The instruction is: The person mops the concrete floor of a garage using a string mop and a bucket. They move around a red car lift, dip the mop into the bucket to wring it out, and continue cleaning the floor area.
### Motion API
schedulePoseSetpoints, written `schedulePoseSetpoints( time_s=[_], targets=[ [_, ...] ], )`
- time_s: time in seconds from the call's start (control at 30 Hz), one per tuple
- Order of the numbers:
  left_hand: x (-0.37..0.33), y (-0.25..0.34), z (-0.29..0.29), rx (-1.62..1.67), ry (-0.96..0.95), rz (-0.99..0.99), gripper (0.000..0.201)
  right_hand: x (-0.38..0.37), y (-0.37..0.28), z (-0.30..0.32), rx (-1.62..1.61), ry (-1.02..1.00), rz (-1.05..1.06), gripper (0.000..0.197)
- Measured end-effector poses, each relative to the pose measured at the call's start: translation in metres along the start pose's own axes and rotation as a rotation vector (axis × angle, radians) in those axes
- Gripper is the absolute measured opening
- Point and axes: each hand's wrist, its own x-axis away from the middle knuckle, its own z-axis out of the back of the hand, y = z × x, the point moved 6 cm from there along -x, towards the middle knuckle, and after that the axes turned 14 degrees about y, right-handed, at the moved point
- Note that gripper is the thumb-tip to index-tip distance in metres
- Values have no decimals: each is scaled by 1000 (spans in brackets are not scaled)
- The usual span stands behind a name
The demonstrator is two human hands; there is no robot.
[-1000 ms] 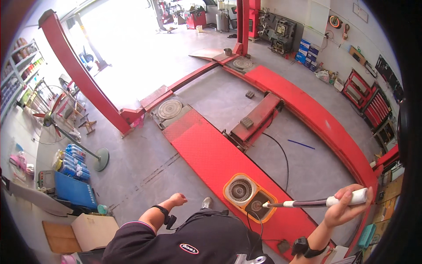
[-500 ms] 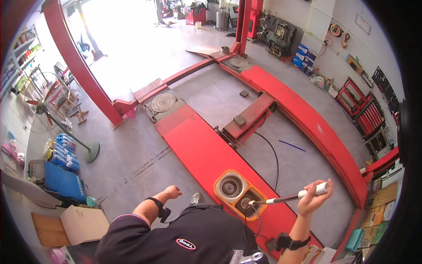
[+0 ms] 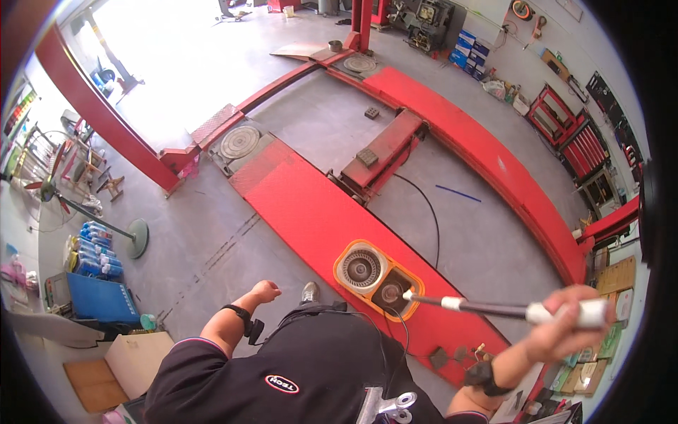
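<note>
Pole (image 3: 491, 309), dark with white sections, slants from the right hand (image 3: 558, 328) on the right to an orange-rimmed bucket (image 3: 359, 295) on the near part of the left red runway (image 3: 304, 212). Its tip overlaps the bucket's right compartment; whether it touches anything inside, I cannot tell. Blurred right-hand fingers wrap the white grip (image 3: 595, 313) at the pole's far right end. The left hand (image 3: 265, 291), apart from the bucket, has its fingers curled; how tightly, I cannot tell.

A sideways pull on the pole could perhaps tip the bucket, since it sits on a narrow runway. The loose black cable (image 3: 407, 339) hanging beside the bucket might snag on the pole.

Counted: one pole; one bucket with two compartments, the left one holding one round slotted basket (image 3: 361, 268); two red runways; two dark blocks, one on the crossbeam (image 3: 387, 152), one on the floor beyond; one blue rod (image 3: 458, 193).
</note>
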Motion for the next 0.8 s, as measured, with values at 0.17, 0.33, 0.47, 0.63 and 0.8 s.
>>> schedulePoseSetpoints(
  time_s=[0.17, 0.33, 0.47, 0.63, 0.8],
  targets=[
    [-6, -9, 8, -29, 60, -60, 32, 31, 32, -11, -27, 19, -84, 47],
    [-7, 6, 20, -71, 52, -55, 38, 66, 56, -12, -15, -2, -18, 44],
    [-7, 2, 10, -101, 89, -127, 38, 105, 75, -21, -32, -56, -18, 42],
    [34, -5, -18, 155, 47, 41, 35, 121, 101, -24, 3, -202, -37, 43],
    [56, -71, -65, 113, -31, 197, 35, 59, 77, -33, -54, -306, -69, 42]
  ],
)
